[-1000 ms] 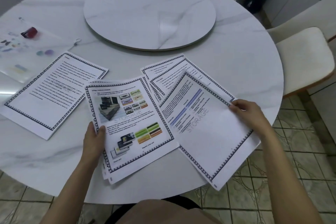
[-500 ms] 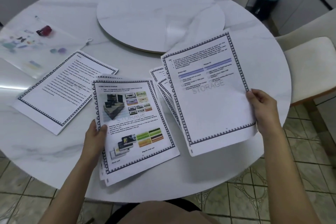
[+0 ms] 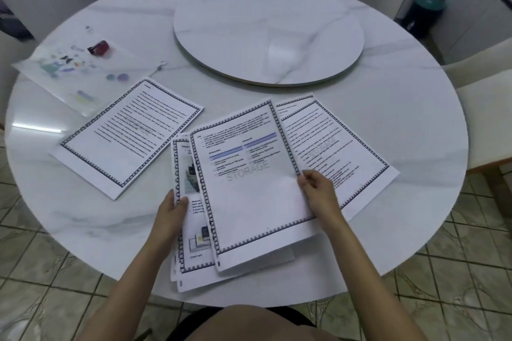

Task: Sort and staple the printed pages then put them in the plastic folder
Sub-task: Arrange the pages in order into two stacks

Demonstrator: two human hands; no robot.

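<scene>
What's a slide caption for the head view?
Right hand holds a bordered page over the stack the left hand grips; more pages lie on the round table.

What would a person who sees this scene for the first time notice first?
First, the bordered page with blue bars, which the right hand pinches over the stack in the left hand, at the near edge of the table. Then the round marble turntable at the centre, and the red stapler on the plastic folder, far left.
</scene>
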